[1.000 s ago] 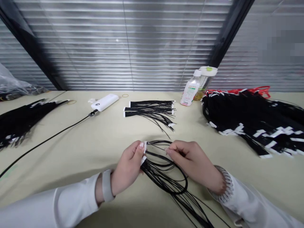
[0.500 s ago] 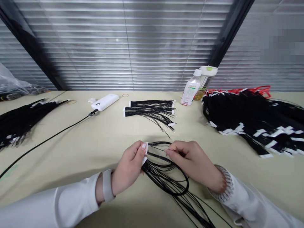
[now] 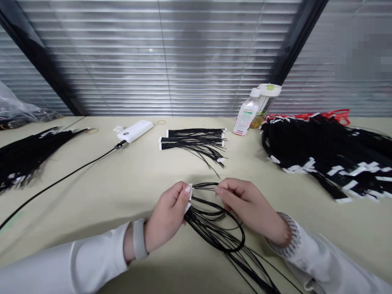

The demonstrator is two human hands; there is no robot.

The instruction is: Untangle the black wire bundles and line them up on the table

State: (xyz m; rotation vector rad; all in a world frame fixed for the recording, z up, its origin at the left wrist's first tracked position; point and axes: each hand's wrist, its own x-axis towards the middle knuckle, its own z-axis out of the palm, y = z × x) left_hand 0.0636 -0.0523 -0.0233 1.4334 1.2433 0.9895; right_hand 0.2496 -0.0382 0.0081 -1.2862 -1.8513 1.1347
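Note:
My left hand [image 3: 170, 216] is closed on the white connector end [image 3: 190, 192] of a bundle of thin black wires [image 3: 211, 234]. A second white end shows just below its thumb. To the right, my right hand [image 3: 245, 204] pinches a few of the black wires near their upper loop, thumb against forefinger. Between the hands the wires curve in loops, and the rest trail down toward the near edge. Beyond the hands lie several short wire bundles [image 3: 192, 141] with white ends.
A big pile of black wires [image 3: 324, 151] with white ends lies at right, red straps behind it. A bottle [image 3: 246, 114] and a lidded jar [image 3: 266, 104] stand nearby. More wires [image 3: 33, 153], a white power bank [image 3: 135, 131] and its black cable [image 3: 67, 173] are at left.
My right hand has shifted slightly up along the pinched wires. My left hand keeps its grip and has moved a touch to the right.

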